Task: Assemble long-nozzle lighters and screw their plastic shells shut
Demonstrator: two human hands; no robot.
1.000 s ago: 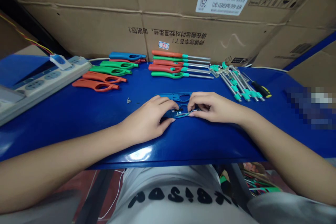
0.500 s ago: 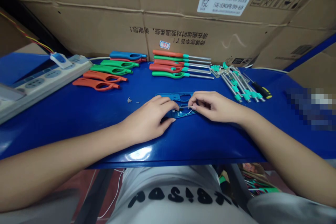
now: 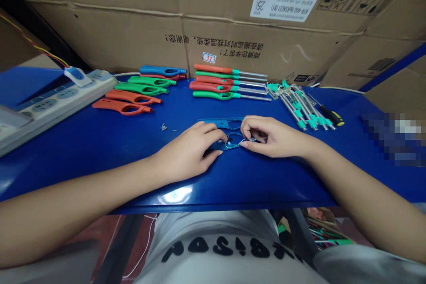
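In front of me lies a blue lighter-handle half [image 3: 217,146] with thin white wires [image 3: 234,145] and small dark parts inside. My left hand [image 3: 193,148] is closed around its left end, thumb on the near edge and fingers reaching over the inside. At the narrow right end, my right hand [image 3: 274,136] has thumb and fingers closed on the white wire; the exact fingertip contact is partly hidden. Just behind lies the matching blue handle half [image 3: 213,121], its loop partly covered by my right hand.
Small metal pins or screws [image 3: 163,127] lie to the left. Behind are handle shells [image 3: 133,94], assembled long lighters [image 3: 216,85], metal tubes with teal fittings [image 3: 301,106] and a screwdriver [image 3: 333,115]. A power strip [image 3: 63,102] stands left; a cardboard box [image 3: 133,31] backs the table.
My right hand has shifted slightly right and toward me along the blue handle half. The thin straight piece that stretched between both hands no longer shows. My left hand has stayed in place.
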